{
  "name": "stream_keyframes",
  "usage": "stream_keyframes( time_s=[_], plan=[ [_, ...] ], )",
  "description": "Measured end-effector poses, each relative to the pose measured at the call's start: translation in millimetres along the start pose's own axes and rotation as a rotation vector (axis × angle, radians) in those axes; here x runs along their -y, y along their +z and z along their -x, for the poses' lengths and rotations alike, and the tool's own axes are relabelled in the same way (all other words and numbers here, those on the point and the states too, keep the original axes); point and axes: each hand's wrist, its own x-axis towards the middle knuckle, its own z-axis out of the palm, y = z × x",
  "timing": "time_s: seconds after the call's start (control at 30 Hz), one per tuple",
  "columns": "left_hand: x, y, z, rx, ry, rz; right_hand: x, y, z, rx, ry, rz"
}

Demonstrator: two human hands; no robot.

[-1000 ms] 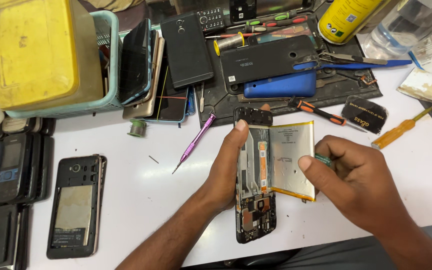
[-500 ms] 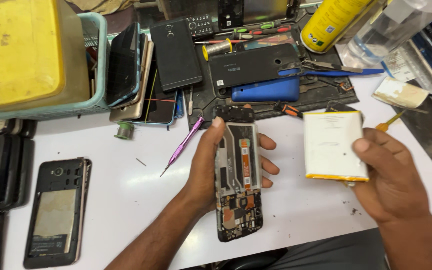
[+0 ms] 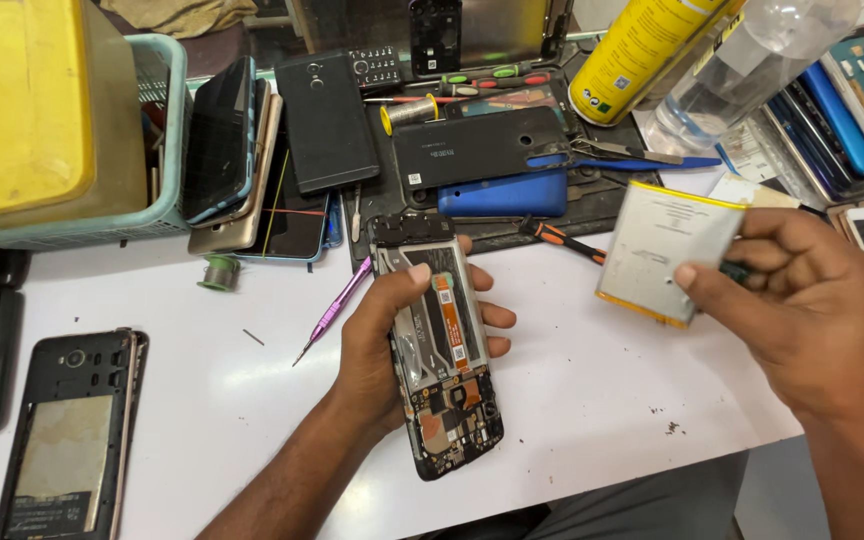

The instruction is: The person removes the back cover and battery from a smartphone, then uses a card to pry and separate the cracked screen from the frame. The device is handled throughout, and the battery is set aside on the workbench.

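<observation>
1. My left hand has its grip clamped round the opened phone, long axis running near to far above the worktop.
2. Right of it, well apart, my right hand pinches the flat battery, lifted and tilted.

Both forearms bare, no sleeves, rings or watch visible; grey trousers, seemingly.

An opened phone, its back removed and circuit boards exposed, is gripped in the left hand above the white table. To the right, a flat silver battery with a yellow edge is held by the right hand. A purple screwdriver lies just left.
</observation>
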Motion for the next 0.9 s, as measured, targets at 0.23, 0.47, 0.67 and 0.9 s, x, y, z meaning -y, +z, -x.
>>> stream_keyframes(
  time_s=[0.23,0.47,0.67,0.9],
  plan=[
    [5.9,-1.5,0.6,-0.03,0.021,0.0,24.1,28.4,-40.8,-0.026,-0.638,0.663],
    [4.2,-3.7,2.9,-0.025,0.049,0.049,10.4,100.3,-107.3,-0.081,-1.017,0.892],
    [3.1,-6.1,3.6,-0.032,0.038,0.073,5.2,132.7,-114.7,-0.026,-1.066,1.008],
    [1.6,-7.4,4.9,0.023,0.091,0.094,17.4,123.3,-105.2,0.202,-0.978,0.93]
  ],
)
